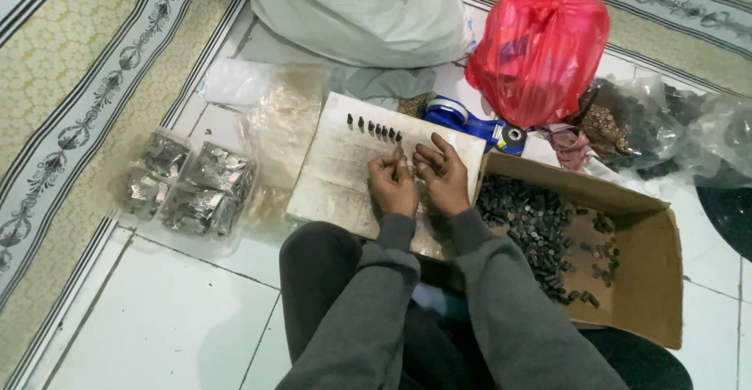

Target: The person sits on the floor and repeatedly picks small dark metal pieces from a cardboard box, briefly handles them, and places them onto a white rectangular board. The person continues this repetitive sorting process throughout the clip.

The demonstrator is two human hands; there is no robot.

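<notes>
My left hand and my right hand are close together over a pale worn board on the floor, fingers pinched around a small dark piece that I can barely make out between them. A row of several small dark pieces stands upright along the board's far edge, just beyond my fingertips. A cardboard box to the right holds a heap of many similar dark small parts.
Clear packets of shiny parts lie at left on the white tiles. A red plastic bag, a white sack, a blue tape dispenser and clear bags with dark contents crowd the far side. A patterned carpet borders the left.
</notes>
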